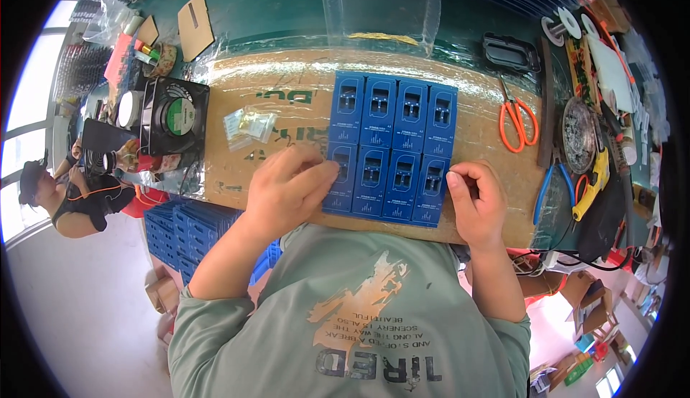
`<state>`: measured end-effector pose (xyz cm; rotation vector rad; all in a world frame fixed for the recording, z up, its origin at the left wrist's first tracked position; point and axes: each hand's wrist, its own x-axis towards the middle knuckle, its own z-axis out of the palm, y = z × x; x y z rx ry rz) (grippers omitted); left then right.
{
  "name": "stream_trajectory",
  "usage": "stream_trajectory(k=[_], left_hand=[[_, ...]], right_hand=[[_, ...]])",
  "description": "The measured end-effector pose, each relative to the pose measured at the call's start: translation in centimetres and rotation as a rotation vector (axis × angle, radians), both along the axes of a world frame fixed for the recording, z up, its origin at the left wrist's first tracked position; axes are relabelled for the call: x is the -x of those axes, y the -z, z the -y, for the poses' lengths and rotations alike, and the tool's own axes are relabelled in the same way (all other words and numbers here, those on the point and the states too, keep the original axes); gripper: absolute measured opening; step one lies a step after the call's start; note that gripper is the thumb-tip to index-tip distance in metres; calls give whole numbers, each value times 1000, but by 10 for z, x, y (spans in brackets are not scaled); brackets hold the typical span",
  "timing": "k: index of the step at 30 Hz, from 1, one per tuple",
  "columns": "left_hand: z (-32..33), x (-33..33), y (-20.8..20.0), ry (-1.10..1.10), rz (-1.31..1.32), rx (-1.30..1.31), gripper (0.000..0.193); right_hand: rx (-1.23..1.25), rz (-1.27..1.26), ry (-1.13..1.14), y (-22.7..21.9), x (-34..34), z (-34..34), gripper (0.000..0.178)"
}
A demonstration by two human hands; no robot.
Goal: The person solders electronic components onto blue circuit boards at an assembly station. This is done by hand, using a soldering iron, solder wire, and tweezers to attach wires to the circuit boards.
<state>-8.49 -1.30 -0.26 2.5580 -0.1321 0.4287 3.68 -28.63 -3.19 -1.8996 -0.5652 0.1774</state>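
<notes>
1. Clearly, the blue board panel (pixel 388 148), eight units in two rows, lies on a cardboard sheet (pixel 228 171) over the green counter (pixel 262 13), in front of the person.
2. The left hand (pixel 282 186) is at its lower left edge; the bent fingers hide part of that border, so I cannot tell whether the grip is closed on it.
3. The right hand (pixel 480 204) has its thumb by the opposite edge, fingers curled; whether that grip pinches anything, I cannot tell.
4. Small clear bags (pixel 249 126) hold contents hard to make out.
5. The upper border cuts off a transparent tray (pixel 381 10).
</notes>
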Motion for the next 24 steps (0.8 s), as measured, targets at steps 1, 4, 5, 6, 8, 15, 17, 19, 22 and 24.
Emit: stream_trajectory(k=[1, 4, 5, 6, 8, 15, 17, 19, 22, 24], left_hand=[[0, 0, 1, 0, 0, 0, 20], [2, 0, 2, -37, -19, 13, 17], [3, -1, 2, -68, -47, 35, 16], [4, -1, 1, -98, -75, 57, 15], [4, -2, 1, -98, -77, 54, 16], [2, 2, -2, -97, -68, 59, 25], [0, 5, 1, -73, -60, 49, 26], [-1, 6, 5, -49, -50, 40, 28], [-2, 6, 7, -63, -8, -48, 28], [-2, 5, 6, -65, 1, -99, 28]], right_hand=[[-1, 5, -2, 0, 0, 0, 8], [2, 12, -6, 0, 0, -1, 8], [2, 11, -5, 0, -1, -1, 8], [7, 13, -7, 0, -1, -1, 8], [11, 15, -6, 0, -1, -1, 8], [-1, 8, -10, -1, -1, -1, 8], [-4, 10, -14, -1, -1, -1, 8], [1, 4, -15, -2, -1, -1, 8], [1, 8, -13, -1, -1, -2, 8], [7, 4, -15, -1, -1, 0, 8]])
